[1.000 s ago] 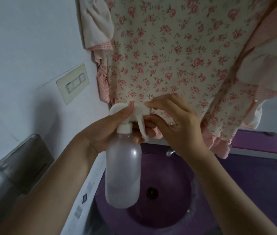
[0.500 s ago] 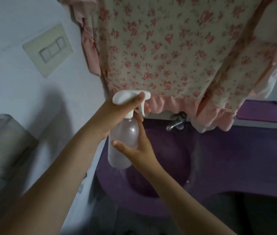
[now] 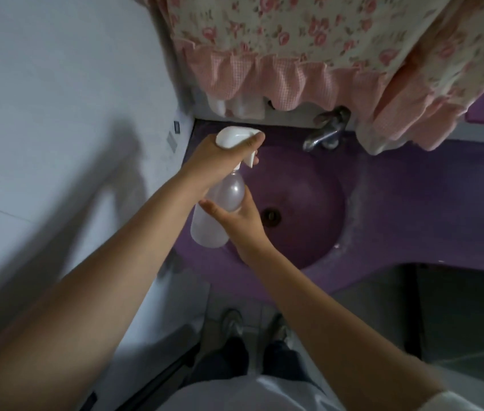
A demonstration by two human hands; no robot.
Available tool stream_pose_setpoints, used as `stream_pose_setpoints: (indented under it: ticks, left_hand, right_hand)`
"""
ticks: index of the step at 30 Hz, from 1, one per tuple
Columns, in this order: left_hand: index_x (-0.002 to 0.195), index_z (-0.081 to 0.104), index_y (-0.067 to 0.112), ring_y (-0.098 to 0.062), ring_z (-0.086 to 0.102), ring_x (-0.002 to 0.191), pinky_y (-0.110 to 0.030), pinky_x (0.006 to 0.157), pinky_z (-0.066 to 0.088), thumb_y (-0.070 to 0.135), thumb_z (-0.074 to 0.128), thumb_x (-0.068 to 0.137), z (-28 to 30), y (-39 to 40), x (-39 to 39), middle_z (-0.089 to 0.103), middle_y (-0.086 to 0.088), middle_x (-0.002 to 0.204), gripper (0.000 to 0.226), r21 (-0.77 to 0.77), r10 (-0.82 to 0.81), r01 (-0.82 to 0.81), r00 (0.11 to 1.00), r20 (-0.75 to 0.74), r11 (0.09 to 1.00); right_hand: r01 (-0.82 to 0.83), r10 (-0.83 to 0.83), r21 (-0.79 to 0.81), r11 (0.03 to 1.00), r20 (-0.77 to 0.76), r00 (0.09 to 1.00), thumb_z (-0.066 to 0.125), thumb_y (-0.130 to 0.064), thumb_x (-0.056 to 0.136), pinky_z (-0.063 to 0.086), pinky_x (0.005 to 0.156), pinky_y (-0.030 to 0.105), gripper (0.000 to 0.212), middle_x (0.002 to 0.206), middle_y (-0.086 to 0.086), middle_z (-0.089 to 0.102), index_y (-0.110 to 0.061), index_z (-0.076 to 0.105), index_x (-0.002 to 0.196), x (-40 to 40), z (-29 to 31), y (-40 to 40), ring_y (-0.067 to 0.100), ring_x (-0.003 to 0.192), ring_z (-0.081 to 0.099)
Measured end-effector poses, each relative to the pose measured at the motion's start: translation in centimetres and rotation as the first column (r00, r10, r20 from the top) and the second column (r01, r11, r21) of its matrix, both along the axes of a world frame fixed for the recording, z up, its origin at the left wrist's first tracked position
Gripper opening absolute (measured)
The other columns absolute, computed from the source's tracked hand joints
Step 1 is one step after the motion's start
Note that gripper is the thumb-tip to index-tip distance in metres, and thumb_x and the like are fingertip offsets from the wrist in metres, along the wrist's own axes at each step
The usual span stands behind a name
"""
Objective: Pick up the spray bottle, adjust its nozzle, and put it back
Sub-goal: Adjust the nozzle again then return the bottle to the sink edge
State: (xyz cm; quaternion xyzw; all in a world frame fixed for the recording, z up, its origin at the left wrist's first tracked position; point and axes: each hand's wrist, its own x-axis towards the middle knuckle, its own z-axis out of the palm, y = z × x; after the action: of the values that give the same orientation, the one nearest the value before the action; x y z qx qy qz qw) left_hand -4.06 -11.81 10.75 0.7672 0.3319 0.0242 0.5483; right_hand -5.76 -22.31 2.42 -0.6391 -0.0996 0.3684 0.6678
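One spray bottle [image 3: 214, 215] over one purple sink [image 3: 303, 185], my left hand [image 3: 220, 155] clamped on its white head — my right hand [image 3: 235, 218] cupping the body, one tap [image 3: 323, 132] behind.

1. Spray bottle [image 3: 209, 223]: one, translucent with a white trigger head, hanging over the left edge of the sink.
2. Hands: two, the left hand [image 3: 215, 161] and the right hand [image 3: 239, 222], both lying on the bottle.
3. Sink [image 3: 335, 232]: one, purple, showing one drain [image 3: 271, 216].
4. Tap [image 3: 325, 130]: one, sitting at the sink's far edge.
5. Floral curtain [image 3: 309, 40]: one, hanging above.
6. Shoes: two, a left shoe [image 3: 232, 321] and a right shoe [image 3: 278, 327], standing on the floor.
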Motion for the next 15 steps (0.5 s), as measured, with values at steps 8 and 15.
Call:
stream_pose_setpoints:
  ticks: [8,15]
  left_hand:
    - [0.096,0.07,0.021,-0.003,0.066,0.063,-0.022,0.061,0.046,0.062,0.07,0.084,-4.1,-0.4,-0.8,0.072,0.006,0.067,0.043,0.023,0.079,-0.076,0.972,-0.222,0.997]
    - [0.093,0.076,0.021,-0.01,0.072,0.083,-0.02,0.067,0.046,0.059,0.07,0.085,-4.6,0.3,-1.2,0.08,0.002,0.081,0.039,-0.018,0.052,-0.059,0.965,-0.256,0.998]
  right_hand:
    - [-0.088,0.112,0.111,0.99,-0.229,0.967,0.075,-0.017,0.092,0.055,0.091,0.024,0.029,0.12,-0.003,0.075,-0.032,0.067,0.116,-2.7,-2.2,-0.5,0.004,0.104,0.072]
    - [-0.094,0.11,0.068,0.993,-0.311,0.944,0.078,-0.02,0.089,0.053,0.082,0.022,0.027,0.106,-0.011,0.076,-0.035,0.066,0.109,-3.0,-1.6,-0.5,0.001,0.097,0.071]
